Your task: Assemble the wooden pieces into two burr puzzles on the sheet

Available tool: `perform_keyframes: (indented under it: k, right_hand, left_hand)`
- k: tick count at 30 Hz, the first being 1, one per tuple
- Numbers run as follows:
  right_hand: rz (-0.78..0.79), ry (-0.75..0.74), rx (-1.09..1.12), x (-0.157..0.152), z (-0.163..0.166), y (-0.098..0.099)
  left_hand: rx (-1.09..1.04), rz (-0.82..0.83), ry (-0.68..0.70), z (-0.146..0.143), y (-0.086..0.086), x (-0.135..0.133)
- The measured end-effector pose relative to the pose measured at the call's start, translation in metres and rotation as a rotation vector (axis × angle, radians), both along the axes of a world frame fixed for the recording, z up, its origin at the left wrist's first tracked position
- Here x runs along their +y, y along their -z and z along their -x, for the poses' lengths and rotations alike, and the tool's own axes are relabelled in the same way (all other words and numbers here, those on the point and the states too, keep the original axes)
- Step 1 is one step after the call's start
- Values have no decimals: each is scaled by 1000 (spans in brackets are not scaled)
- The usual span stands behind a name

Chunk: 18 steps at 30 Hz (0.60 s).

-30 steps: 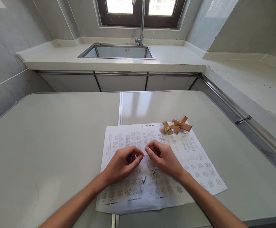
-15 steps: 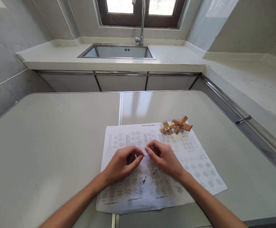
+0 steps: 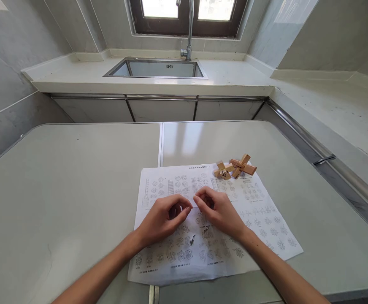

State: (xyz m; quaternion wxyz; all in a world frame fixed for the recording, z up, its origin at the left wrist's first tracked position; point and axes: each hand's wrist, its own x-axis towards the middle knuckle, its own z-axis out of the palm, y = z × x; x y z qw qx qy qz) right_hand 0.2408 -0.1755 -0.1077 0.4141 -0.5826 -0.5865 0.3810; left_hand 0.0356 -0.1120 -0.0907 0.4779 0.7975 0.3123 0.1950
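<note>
A creased sheet of paper [image 3: 168,270] printed with small puzzle diagrams lies on the table, with two small tears near its middle. On it rests my left hand [image 3: 165,217], fingers curled in and the thumb meeting the fingertips, nothing seen inside. Close beside it, a small gap away, my right hand [image 3: 217,209] is curled the same way, also holding nothing visible. Beyond my right hand, at the sheet's far edge, sit two interlocking wooden puzzle pieces clusters: a smaller lettered cluster [image 3: 223,172] and a cross-shaped wooden cluster [image 3: 243,165], touching or nearly so.
The pale table [image 3: 70,181] has a seam down its middle. Behind it stands a white counter [image 3: 234,76] with a sink [image 3: 155,69] and a tall faucet [image 3: 189,33] under a window. A metal rail [image 3: 323,147] runs along the right counter.
</note>
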Motion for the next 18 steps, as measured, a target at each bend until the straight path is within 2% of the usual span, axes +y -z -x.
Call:
perform_keyframes:
  k: [18]
  right_hand:
    - [-1,2,-2,0,0,0]
  left_hand:
    - [-7,7,-4,0,-1,0]
